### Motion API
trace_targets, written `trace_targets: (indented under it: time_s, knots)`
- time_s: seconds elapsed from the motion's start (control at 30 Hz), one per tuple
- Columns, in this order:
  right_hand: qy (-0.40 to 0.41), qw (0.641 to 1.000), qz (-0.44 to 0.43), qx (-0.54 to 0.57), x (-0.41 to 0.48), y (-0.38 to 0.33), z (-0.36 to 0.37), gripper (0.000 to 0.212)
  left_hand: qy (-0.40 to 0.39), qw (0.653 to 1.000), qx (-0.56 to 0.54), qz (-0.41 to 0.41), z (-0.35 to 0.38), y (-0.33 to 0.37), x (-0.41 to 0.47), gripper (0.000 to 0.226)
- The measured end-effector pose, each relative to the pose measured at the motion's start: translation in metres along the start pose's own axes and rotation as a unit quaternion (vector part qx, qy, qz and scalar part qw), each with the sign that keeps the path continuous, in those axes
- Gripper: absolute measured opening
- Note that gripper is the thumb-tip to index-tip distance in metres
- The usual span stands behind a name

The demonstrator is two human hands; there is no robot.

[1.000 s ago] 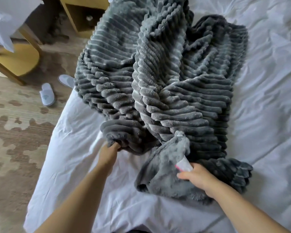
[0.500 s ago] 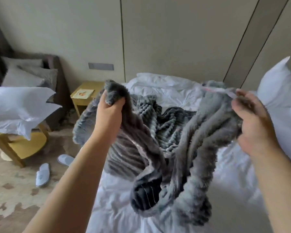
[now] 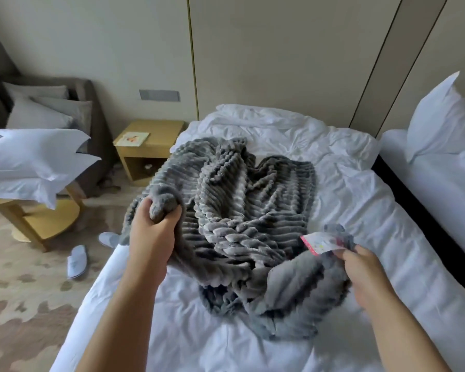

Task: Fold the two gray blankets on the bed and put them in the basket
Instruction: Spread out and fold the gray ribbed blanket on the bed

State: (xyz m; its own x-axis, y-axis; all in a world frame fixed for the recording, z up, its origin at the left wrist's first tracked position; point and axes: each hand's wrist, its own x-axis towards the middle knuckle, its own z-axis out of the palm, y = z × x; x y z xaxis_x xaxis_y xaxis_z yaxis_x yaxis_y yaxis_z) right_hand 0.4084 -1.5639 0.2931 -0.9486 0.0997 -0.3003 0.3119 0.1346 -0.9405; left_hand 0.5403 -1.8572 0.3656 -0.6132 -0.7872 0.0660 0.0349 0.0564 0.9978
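Gray blanket (image 3: 242, 218), ribbed plush, lies bunched in the middle of the bed (image 3: 360, 189) on the white sheet, unfolded. Only one blanket can be made out; the pile is too crumpled to tell if a second is in it. No basket in view.

Left hand (image 3: 152, 237) has its fingers curled round a bunched corner, raised off the sheet. Right hand (image 3: 365, 275) pinches the other corner, right by the white-and-pink tag (image 3: 321, 242); its fingertips are partly buried in the fabric and blurred. The blanket sags between the two hands.

Second bed (image 3: 427, 183) with an upright pillow (image 3: 440, 122) is cut off at the right edge. Yellow nightstand (image 3: 148, 149), white slippers (image 3: 77, 260) on the carpet, stacked pillows (image 3: 32, 157) cut off at the left.
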Motion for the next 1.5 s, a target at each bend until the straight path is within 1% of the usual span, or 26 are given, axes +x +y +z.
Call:
trace_targets:
  time_s: [0.1, 0.17, 0.2, 0.27, 0.3, 0.33, 0.37, 0.4, 0.47, 0.5, 0.57, 0.63, 0.67, 0.73, 0.8, 0.83, 0.9, 0.97, 1.07, 1.13, 1.2, 1.23, 1.3, 1.37, 1.47, 1.5]
  knots:
    - [-0.070, 0.972, -0.067, 0.215, -0.031, -0.047, -0.014, 0.037, -0.041, 0.990, -0.094, 0.099, -0.008, 0.042, -0.017, 0.040]
    - [-0.094, 0.951, -0.107, 0.275, -0.050, -0.077, -0.023, 0.034, -0.059, 0.980, -0.113, 0.156, -0.012, 0.065, -0.020, 0.045]
    - [-0.097, 0.933, -0.123, 0.324, -0.049, -0.084, -0.028, 0.029, -0.059, 0.981, -0.101, 0.153, -0.013, 0.072, -0.019, 0.043]
    - [-0.100, 0.929, -0.109, 0.340, -0.047, -0.089, -0.029, 0.019, -0.057, 0.993, -0.053, 0.088, -0.010, 0.073, -0.016, 0.026]
    - [-0.120, 0.944, -0.081, 0.297, -0.048, -0.089, -0.027, 0.014, -0.062, 0.997, -0.039, 0.027, -0.009, 0.069, -0.017, 0.017]
    - [-0.116, 0.965, -0.080, 0.220, -0.052, -0.085, -0.024, 0.013, -0.069, 0.997, -0.030, -0.036, -0.008, 0.063, -0.021, 0.018]
    - [-0.106, 0.979, -0.097, 0.143, -0.056, -0.076, -0.022, 0.017, -0.073, 0.994, -0.023, -0.083, -0.009, 0.055, -0.025, 0.022]
    - [-0.095, 0.984, -0.124, 0.086, -0.061, -0.067, -0.022, 0.020, -0.071, 0.992, -0.011, -0.104, -0.010, 0.048, -0.029, 0.024]
    - [-0.126, 0.977, -0.168, 0.027, -0.075, -0.053, -0.024, 0.005, -0.069, 0.993, 0.020, -0.097, -0.011, 0.037, -0.036, 0.020]
    - [-0.159, 0.970, -0.186, -0.001, -0.079, -0.048, -0.027, 0.007, -0.072, 0.994, 0.035, -0.078, -0.010, 0.035, -0.037, 0.017]
    - [-0.212, 0.951, -0.224, -0.032, -0.087, -0.048, -0.036, 0.024, -0.082, 0.995, 0.059, -0.025, -0.004, 0.035, -0.038, 0.016]
    - [-0.256, 0.939, -0.227, 0.027, -0.103, -0.058, -0.046, 0.028, -0.108, 0.992, 0.063, 0.012, 0.008, 0.041, -0.043, 0.014]
    - [-0.273, 0.935, -0.212, 0.084, -0.111, -0.063, -0.052, 0.029, -0.126, 0.992, 0.031, 0.005, 0.016, 0.045, -0.047, 0.014]
    - [-0.294, 0.918, -0.172, 0.204, -0.122, -0.070, -0.059, 0.035, -0.156, 0.981, -0.088, -0.074, 0.035, 0.051, -0.059, 0.016]
    - [-0.319, 0.902, -0.158, 0.243, -0.130, -0.075, -0.057, 0.030, -0.212, 0.942, -0.178, -0.191, 0.053, 0.054, -0.077, 0.013]
    - [-0.326, 0.902, -0.150, 0.238, -0.133, -0.079, -0.052, 0.025, -0.261, 0.917, -0.189, -0.234, 0.060, 0.056, -0.087, 0.018]
    - [-0.316, 0.912, -0.144, 0.220, -0.140, -0.087, -0.039, 0.017, -0.359, 0.878, -0.198, -0.248, 0.071, 0.059, -0.108, 0.038]
    - [-0.301, 0.915, -0.154, 0.219, -0.143, -0.090, -0.030, 0.014, -0.413, 0.861, -0.202, -0.216, 0.077, 0.060, -0.122, 0.036]
    - [-0.324, 0.893, -0.150, 0.274, -0.147, -0.086, -0.027, 0.014, -0.432, 0.873, -0.160, -0.159, 0.078, 0.060, -0.132, 0.015]
    - [-0.309, 0.886, -0.115, 0.326, -0.150, -0.087, -0.026, 0.027, -0.437, 0.879, -0.146, -0.125, 0.078, 0.059, -0.137, 0.024]
    - [-0.229, 0.908, -0.062, 0.345, -0.149, -0.086, -0.023, 0.049, -0.425, 0.886, -0.144, -0.112, 0.080, 0.063, -0.145, 0.031]
    - [-0.181, 0.920, -0.051, 0.345, -0.148, -0.086, -0.021, 0.051, -0.410, 0.896, -0.133, -0.105, 0.082, 0.062, -0.148, 0.030]
    - [-0.117, 0.930, -0.063, 0.342, -0.148, -0.086, -0.017, 0.040, -0.395, 0.911, -0.086, -0.078, 0.084, 0.058, -0.151, 0.023]
    - [-0.079, 0.935, -0.070, 0.337, -0.149, -0.085, -0.014, 0.032, -0.406, 0.908, -0.068, -0.071, 0.082, 0.056, -0.155, 0.015]
    - [-0.058, 0.945, -0.078, 0.313, -0.154, -0.081, -0.011, 0.011, -0.432, 0.901, -0.031, -0.035, 0.079, 0.056, -0.158, 0.054]
    - [-0.057, 0.946, -0.091, 0.305, -0.153, -0.080, -0.011, 0.015, -0.427, 0.904, 0.004, -0.003, 0.079, 0.057, -0.159, 0.060]
